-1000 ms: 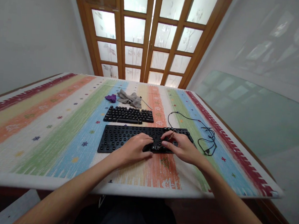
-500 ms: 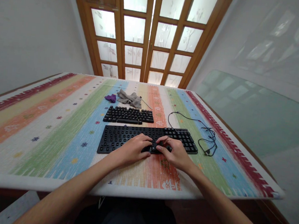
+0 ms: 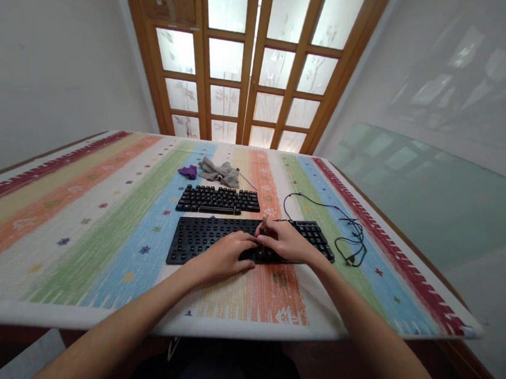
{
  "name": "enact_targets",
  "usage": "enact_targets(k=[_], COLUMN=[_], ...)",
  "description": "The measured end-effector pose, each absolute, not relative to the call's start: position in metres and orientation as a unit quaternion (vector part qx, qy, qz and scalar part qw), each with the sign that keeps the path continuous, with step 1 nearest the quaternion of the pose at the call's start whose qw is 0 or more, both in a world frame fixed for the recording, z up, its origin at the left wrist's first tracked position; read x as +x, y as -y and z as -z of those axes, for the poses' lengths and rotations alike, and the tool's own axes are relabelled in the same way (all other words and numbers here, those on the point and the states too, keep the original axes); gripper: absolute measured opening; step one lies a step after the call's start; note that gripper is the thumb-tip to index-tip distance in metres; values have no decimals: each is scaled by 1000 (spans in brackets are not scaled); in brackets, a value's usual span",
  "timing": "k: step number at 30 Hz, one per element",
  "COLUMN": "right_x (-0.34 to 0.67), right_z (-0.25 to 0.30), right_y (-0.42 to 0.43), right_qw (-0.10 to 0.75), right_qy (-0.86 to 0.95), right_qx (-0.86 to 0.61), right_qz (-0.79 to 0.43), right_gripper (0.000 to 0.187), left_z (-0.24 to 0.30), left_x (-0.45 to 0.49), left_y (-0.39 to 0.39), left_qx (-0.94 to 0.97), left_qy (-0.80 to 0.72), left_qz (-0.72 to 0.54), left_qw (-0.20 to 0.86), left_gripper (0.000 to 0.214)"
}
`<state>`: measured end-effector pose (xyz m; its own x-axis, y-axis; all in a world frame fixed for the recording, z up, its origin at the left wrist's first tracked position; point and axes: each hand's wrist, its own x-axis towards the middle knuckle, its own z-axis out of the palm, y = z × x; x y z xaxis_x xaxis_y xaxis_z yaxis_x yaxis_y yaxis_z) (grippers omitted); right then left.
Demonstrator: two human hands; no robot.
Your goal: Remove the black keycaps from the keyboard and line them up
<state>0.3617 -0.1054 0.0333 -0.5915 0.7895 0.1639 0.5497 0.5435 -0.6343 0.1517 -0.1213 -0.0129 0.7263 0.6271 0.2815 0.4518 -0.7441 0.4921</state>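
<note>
Shifted forward and leftward with right hand [image 3: 286, 240], close to left hand [image 3: 225, 255] over partly bare keyboard [image 3: 199, 235], with both grips too hidden to tell, possibly skidding it by uneven pressing.

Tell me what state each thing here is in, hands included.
Keyboard: flat, left part without keycaps, number pad capped
Keycaps: set out in rows behind it
Left hand: over the keyboard, fingers bent
Right hand: fingertips close together; grip unclear
Cable: loosely tangled
Grey cloth: crumpled
Purple cloth: bunched up
Tablecloth: spread out
</note>
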Motion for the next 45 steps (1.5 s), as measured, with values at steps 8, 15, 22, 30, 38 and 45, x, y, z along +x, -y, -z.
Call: enact_targets(k=[8, 15, 22, 30, 38, 45], right_x=[359, 366, 373, 379, 382, 388], right_z=[-23, -20, -31, -39, -34, -21], right_y=[92, 86, 100, 103, 101, 100], right_qw=[225, 227, 280, 290, 307, 366], right_qy=[843, 811, 819, 847, 839, 794], right_qx=[-394, -405, -374, -346, -351, -368], right_qz=[-289, -356, -334, -280, -280, -316], right_gripper=[12, 26, 25, 17, 15, 27], left_z=[10, 9, 0, -9, -18, -25], left_x=[153, 154, 156, 157, 161, 165], left_y=[118, 118, 120, 112, 105, 94], left_qx=[897, 886, 873, 880, 907, 922], left_qy=[-310, -315, -326, -331, -305, -272], left_qz=[-229, -254, -286, -260, -226, -211], left_qw=[217, 226, 225, 219, 182, 176], left_gripper=[34, 35, 18, 13, 9, 10])
